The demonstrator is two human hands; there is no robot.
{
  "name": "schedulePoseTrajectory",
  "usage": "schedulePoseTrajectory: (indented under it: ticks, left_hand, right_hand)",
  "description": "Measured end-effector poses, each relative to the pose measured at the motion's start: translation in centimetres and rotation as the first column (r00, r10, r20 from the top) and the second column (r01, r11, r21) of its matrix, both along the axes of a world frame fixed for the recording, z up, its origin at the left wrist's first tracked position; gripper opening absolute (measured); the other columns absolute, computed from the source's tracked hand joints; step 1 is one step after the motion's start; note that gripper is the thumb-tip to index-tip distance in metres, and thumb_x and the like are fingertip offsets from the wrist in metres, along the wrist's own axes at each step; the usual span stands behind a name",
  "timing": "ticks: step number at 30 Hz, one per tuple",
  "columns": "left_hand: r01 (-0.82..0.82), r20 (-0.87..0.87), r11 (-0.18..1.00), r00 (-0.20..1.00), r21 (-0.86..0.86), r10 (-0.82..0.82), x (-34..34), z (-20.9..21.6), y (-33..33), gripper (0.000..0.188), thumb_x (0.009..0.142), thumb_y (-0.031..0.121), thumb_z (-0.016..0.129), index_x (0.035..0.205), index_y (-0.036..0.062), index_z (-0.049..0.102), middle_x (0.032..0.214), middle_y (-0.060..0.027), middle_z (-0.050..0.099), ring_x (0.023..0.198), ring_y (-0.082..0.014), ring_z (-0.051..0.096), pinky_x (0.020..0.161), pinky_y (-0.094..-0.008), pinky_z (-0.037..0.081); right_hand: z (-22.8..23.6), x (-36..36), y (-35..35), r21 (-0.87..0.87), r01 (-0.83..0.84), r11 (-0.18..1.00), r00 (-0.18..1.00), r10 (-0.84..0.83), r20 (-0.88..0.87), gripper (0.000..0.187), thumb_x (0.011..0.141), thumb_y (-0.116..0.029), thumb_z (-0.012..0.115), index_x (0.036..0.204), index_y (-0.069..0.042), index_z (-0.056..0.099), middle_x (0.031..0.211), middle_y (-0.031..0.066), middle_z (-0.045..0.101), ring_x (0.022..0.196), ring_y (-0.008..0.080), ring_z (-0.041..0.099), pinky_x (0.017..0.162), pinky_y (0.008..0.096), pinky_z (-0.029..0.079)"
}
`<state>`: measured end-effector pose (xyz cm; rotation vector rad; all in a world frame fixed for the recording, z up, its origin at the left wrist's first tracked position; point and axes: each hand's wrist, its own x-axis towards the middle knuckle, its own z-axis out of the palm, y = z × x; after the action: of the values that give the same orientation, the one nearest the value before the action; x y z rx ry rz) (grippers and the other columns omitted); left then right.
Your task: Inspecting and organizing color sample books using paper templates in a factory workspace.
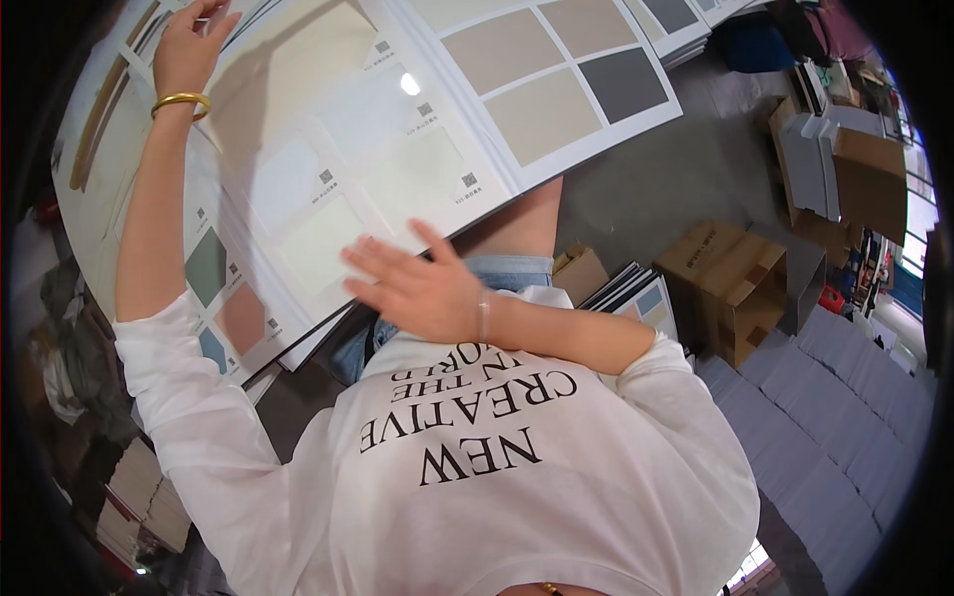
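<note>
A large open sample book of colour swatches (397,189) lies in front of me, with pale cream and white panels on its middle page. My left hand (189,45), wearing a gold bangle, is at the far left corner of that page. Its fingers are bent and apart, and nothing shows in them; the tips are close to the picture's upper edge. Over the page's near edge, my right hand (422,288) is spread flat and slightly blurred. Whether its fingertips touch the page, I cannot tell. Beige and dark grey swatches (542,114) fill the right-hand page.
Green and pink swatches (238,316) show on a sheet at the left. An open cardboard box (720,283) stands on the floor at right, beside several thin boards (621,293). Stacks of pale sheets (805,427) fill the lower right. Another carton (870,179) holds grey boards.
</note>
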<state>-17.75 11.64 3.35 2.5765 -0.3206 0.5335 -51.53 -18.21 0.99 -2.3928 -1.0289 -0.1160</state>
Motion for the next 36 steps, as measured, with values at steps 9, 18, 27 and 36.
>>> schedulePoseTrajectory:
  ticks: [9,18,27,36]
  left_hand:
    - [-0.043,-0.006,0.999,0.999,-0.007,0.043,-1.4,0.4,-0.8,0.033,0.085,0.025,0.076,0.116,0.0165,0.072,0.11,-0.0019,0.068,0.094,-0.018,0.063,0.085,-0.03,0.051]
    - [-0.056,0.048,0.998,0.997,0.034,0.054,-1.6,0.3,-2.1,0.033,0.081,0.028,0.079,0.111,0.0149,0.072,0.106,-0.0023,0.069,0.092,-0.0193,0.066,0.083,-0.0313,0.052]
    - [-0.111,0.001,0.992,0.994,0.053,0.111,-2.3,0.2,-3.3,0.029,0.08,0.028,0.078,0.107,0.0183,0.073,0.106,0.0003,0.069,0.093,-0.0189,0.066,0.084,-0.0331,0.052]
    - [-0.165,-0.029,0.984,0.985,0.074,0.168,-2.1,-0.6,-3.5,0.028,0.08,0.028,0.077,0.107,0.0192,0.073,0.105,0.0005,0.068,0.093,-0.0188,0.066,0.086,-0.0367,0.05]
  right_hand:
    - [1.7,0.6,-6.8,-0.092,0.417,0.904,0.901,-0.425,-0.087,0.086,0.077,-0.033,0.078,0.147,-0.004,0.039,0.156,0.0164,0.038,0.148,0.0326,0.028,0.115,0.0616,0.002]
    - [2.2,3.1,-6.8,-0.205,0.436,0.876,0.894,-0.447,-0.008,0.088,0.078,-0.041,0.076,0.15,-0.008,0.037,0.156,0.0101,0.039,0.148,0.0269,0.029,0.115,0.0621,0.006]
    - [2.8,6.5,-0.4,-0.125,0.063,0.99,0.988,-0.08,-0.133,0.077,0.086,-0.04,0.066,0.149,-0.006,0.037,0.154,0.0049,0.042,0.15,0.0233,0.026,0.118,0.0608,0.002]
    - [1.3,11.9,2.9,-0.155,0.134,0.979,0.99,-0.139,-0.022,0.067,0.092,-0.038,0.059,0.145,-0.003,0.04,0.151,0.0101,0.045,0.147,0.0232,0.031,0.118,0.0608,0.009]
